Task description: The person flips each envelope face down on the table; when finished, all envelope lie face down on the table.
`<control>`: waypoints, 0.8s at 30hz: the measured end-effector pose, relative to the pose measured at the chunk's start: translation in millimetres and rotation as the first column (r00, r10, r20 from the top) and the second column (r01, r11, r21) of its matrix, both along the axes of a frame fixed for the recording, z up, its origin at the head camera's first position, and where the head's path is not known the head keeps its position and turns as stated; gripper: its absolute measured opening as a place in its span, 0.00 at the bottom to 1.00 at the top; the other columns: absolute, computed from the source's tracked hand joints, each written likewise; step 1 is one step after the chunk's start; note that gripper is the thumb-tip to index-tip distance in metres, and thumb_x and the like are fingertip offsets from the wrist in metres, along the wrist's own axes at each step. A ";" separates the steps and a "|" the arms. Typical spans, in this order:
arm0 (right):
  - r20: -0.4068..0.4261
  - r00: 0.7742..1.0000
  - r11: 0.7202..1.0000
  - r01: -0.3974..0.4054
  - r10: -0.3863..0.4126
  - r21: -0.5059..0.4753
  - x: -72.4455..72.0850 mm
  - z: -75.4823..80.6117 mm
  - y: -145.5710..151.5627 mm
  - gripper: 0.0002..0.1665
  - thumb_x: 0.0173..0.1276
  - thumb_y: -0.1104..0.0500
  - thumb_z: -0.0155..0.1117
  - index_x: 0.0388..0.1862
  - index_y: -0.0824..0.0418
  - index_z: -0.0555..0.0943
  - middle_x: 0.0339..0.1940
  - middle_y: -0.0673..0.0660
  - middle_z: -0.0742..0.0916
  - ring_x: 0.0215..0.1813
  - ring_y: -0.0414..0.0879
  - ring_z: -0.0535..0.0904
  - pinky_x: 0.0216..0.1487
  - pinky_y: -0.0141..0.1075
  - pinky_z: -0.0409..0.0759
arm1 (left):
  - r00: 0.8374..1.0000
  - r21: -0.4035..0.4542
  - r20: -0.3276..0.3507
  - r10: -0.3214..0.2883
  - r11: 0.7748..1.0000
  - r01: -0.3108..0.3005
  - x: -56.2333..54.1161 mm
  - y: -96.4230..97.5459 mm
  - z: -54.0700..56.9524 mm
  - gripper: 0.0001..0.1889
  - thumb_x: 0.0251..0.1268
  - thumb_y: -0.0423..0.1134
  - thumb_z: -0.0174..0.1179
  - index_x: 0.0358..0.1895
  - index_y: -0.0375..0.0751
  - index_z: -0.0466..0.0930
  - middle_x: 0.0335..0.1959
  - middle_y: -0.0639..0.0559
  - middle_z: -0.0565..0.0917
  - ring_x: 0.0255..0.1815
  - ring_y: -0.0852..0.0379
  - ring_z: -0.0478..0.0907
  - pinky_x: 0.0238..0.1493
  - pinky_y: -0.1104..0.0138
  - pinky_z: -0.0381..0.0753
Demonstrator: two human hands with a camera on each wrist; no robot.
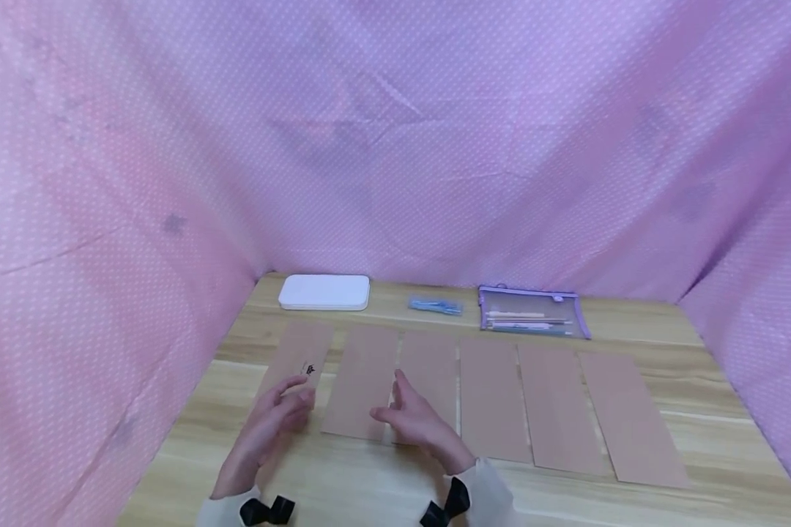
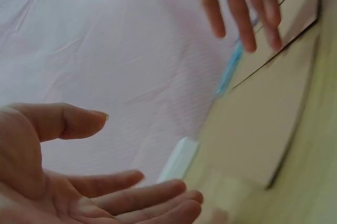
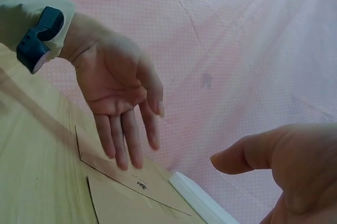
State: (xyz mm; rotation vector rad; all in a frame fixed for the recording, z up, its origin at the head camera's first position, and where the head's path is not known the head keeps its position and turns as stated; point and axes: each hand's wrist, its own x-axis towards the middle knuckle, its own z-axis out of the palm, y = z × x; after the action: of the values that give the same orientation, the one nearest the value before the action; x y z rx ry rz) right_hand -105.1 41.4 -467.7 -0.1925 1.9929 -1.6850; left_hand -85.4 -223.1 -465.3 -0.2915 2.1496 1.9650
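Observation:
Several brown paper sheets or cards lie in a row across the wooden table. My left hand (image 1: pixel 278 416) hovers over the leftmost card (image 1: pixel 299 350), which bears a small black printed mark (image 1: pixel 310 369). Its fingers are relaxed, the thumb apart from them, and nothing is in the palm in the left wrist view. My right hand (image 1: pixel 422 419) is above the second card (image 1: pixel 361 380) and the third card (image 1: pixel 431 359), fingers extended and holding nothing. In the right wrist view the left hand (image 3: pixel 116 82) hangs with loose fingers over the marked card (image 3: pixel 134 174).
Along the back of the table are a white flat case (image 1: pixel 324 293), a small blue item (image 1: pixel 435 306) and a purple-edged zip pouch (image 1: pixel 534 301) with several pens. More brown cards (image 1: pixel 494 399) continue to the right. A pink dotted curtain (image 1: pixel 395 146) surrounds the table.

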 end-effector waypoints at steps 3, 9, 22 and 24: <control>-0.109 0.994 0.998 -0.016 0.022 0.053 -4.0 -0.2 -3.7 0.51 0.70 0.55 0.64 0.81 0.68 0.48 0.79 0.74 0.60 0.74 0.72 0.65 0.74 0.63 0.65 | 0.991 0.063 -0.125 0.039 0.998 -0.032 -8.8 -13.2 3.3 0.21 0.76 0.35 0.51 0.67 0.30 0.65 0.47 0.60 0.88 0.49 0.62 0.86 0.53 0.68 0.85; -0.342 0.932 0.983 -0.066 0.122 0.169 -9.0 -15.2 -38.1 0.36 0.71 0.55 0.63 0.74 0.65 0.65 0.73 0.66 0.75 0.69 0.61 0.75 0.68 0.55 0.76 | 0.935 0.218 -0.349 0.058 0.976 0.021 -29.5 -58.4 -11.1 0.13 0.80 0.35 0.46 0.60 0.39 0.72 0.49 0.60 0.89 0.49 0.63 0.87 0.50 0.70 0.87; -0.549 0.781 0.894 -0.027 0.299 0.448 -22.4 -28.3 -95.7 0.34 0.70 0.49 0.64 0.72 0.56 0.69 0.76 0.59 0.71 0.77 0.52 0.67 0.76 0.45 0.70 | 0.973 0.347 -0.230 -0.026 0.932 0.107 -44.5 -122.2 -37.5 0.16 0.82 0.37 0.42 0.66 0.45 0.68 0.57 0.59 0.87 0.57 0.61 0.85 0.58 0.69 0.83; -0.566 0.749 0.856 -0.004 0.345 0.517 -25.3 -29.2 -102.2 0.35 0.70 0.47 0.65 0.73 0.55 0.69 0.77 0.59 0.71 0.78 0.51 0.66 0.76 0.43 0.70 | 0.976 0.346 -0.210 -0.061 0.929 0.132 -45.0 -126.0 -37.4 0.15 0.82 0.36 0.41 0.65 0.47 0.69 0.56 0.61 0.87 0.56 0.64 0.84 0.58 0.71 0.83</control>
State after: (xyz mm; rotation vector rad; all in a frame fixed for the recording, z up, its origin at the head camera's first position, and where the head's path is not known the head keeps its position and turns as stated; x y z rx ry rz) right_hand -130.4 -60.8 -496.9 -0.8550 2.7220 -0.9894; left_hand -130.4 -349.1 -502.7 0.0721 1.8127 2.3559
